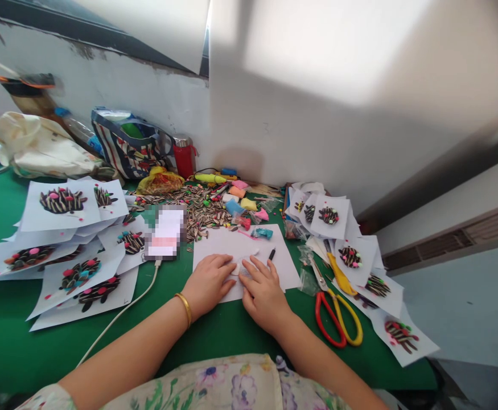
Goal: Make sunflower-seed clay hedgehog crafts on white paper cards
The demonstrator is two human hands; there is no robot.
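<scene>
My left hand [212, 282], with a gold bangle at the wrist, rests on white paper [218, 242], fingers stretched toward the right. My right hand [263, 293] lies flat beside it, its fingers apart. Under and between the fingertips is a small pale, partly see-through piece [245, 267], mostly covered; I cannot make out its kind. A black pen [271, 254] lies on the paper just beyond my right fingers. At the paper's far edge sits a small teal packet [261, 233].
Striped sunflower seeds [208, 208] and coloured clay packets [249, 204] lie behind the paper. Seed-decorated cards [75, 273] are stacked left, more cards [351, 257] right. Scissors [334, 307] and a yellow cutter [339, 273] lie right. A phone [165, 233] with a cable is left.
</scene>
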